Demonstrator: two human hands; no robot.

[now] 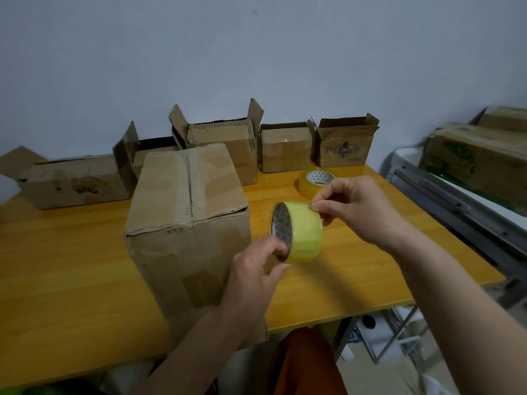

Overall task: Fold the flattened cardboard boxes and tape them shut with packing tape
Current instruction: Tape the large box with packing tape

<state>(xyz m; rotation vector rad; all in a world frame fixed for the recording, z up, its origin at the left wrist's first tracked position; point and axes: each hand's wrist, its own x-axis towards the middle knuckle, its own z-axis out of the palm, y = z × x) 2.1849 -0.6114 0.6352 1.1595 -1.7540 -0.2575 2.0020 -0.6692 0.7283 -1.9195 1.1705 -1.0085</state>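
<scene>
Held tape roll [296, 232]: yellowish clear packing tape, on edge in the air above the table, core facing left, just right of the closed box.
Spare tape roll [316, 182]: same kind, flat on the table, further back.
Closed box [185, 223]: worn brown cardboard, upright near the front edge, top flaps folded down, seam running front to back.
Open boxes [285, 149]: several, flaps up, lined along the wall.

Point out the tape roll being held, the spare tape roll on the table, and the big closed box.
held tape roll [303, 233]: head view, on its yellow outer band.
spare tape roll [309, 187]: head view, on its side wall.
big closed box [182, 195]: head view, on its top flaps.
</scene>
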